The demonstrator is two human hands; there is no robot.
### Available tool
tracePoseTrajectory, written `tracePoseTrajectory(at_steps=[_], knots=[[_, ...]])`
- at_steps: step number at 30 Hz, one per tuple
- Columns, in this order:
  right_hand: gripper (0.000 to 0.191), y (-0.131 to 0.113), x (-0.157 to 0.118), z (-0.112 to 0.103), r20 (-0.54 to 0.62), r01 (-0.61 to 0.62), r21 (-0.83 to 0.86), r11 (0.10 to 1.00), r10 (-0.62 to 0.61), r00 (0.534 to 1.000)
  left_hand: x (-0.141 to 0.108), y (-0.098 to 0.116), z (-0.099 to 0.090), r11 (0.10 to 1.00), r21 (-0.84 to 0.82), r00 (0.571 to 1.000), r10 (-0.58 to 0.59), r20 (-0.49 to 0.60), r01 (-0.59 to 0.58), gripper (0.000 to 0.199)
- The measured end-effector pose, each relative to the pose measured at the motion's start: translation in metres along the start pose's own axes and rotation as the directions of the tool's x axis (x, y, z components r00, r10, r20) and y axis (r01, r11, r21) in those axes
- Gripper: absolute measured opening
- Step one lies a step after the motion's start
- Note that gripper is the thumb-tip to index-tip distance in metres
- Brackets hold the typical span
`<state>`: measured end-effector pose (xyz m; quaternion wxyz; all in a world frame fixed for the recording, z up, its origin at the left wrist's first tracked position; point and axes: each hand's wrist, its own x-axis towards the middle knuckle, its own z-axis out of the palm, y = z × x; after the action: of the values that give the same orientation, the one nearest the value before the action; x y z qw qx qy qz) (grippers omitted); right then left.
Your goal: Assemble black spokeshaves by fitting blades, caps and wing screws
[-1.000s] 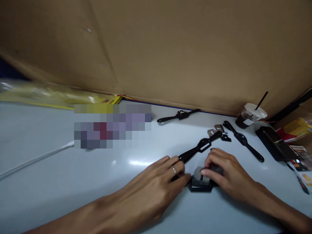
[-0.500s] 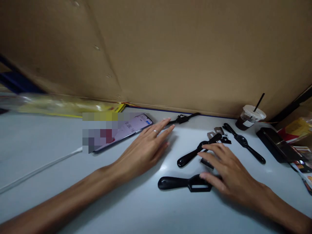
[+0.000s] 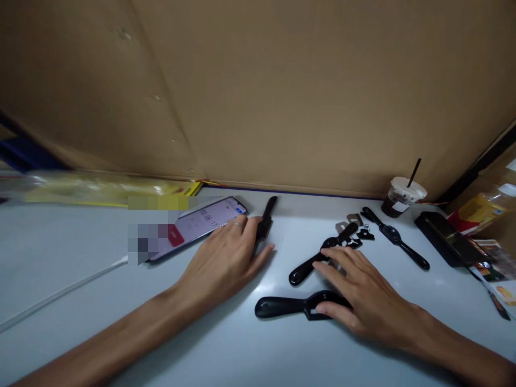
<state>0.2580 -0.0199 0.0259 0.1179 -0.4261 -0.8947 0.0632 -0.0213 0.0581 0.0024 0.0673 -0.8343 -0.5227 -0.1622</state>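
My left hand [image 3: 226, 250] has its fingers curled around a black spokeshave [image 3: 271, 207], whose far handle sticks up past the knuckles. Its lower part is hidden by the fingers. My right hand [image 3: 371, 293] is spread, palm down, over two more black spokeshave bodies. Its fingertips are at the middle spokeshave [image 3: 302, 272] and its thumb is by the front spokeshave [image 3: 280, 307]; whether they touch, I cannot tell. Past the right hand lie flat metal blades [image 3: 355, 219] and small black cap pieces [image 3: 365, 235]. Another spokeshave [image 3: 390, 233] rests farther right.
A phone [image 3: 197, 223] showing a timer lies left, with a white cable [image 3: 64, 293]. Plastic-wrapped yellow packaging [image 3: 100, 188] runs along the cardboard wall [image 3: 282, 97]. At the right stand a drink cup with straw [image 3: 403, 196], a black case [image 3: 437, 236] and colourful packets [image 3: 470, 215].
My left hand has closed on the back spokeshave, which has swung from lying nearly crosswise to pointing away and come nearer. My right hand has stayed over the same spokeshaves.
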Motion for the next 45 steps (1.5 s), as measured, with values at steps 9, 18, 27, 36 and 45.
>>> tracePoseTrajectory(at_steps=[9,18,27,36,45], knots=[[0.017,-0.002,0.001,-0.001,0.007,-0.026,0.035,0.999,0.025,1.000,-0.005,0.000,-0.002,1.000,0.004,0.998,-0.018,0.063,0.018,0.045],[0.025,0.034,0.017,0.009,-0.239,-0.169,0.031,0.985,0.172,0.956,0.002,-0.006,-0.006,0.998,-0.056,0.996,-0.007,0.093,0.012,0.036],[0.023,0.112,0.015,-0.036,-0.572,-0.376,0.098,0.921,0.362,0.736,-0.010,0.010,-0.016,0.928,-0.339,0.984,0.175,0.021,-0.157,0.038],[0.021,0.055,0.015,-0.025,-0.439,-0.224,0.133,0.965,0.260,0.860,-0.041,0.056,-0.011,0.757,-0.332,0.817,0.571,-0.083,-0.563,0.046],[0.017,-0.009,-0.002,-0.011,-0.142,0.269,0.109,0.957,-0.253,0.957,-0.039,0.054,-0.018,0.743,-0.335,0.788,0.615,0.001,-0.579,0.027]])
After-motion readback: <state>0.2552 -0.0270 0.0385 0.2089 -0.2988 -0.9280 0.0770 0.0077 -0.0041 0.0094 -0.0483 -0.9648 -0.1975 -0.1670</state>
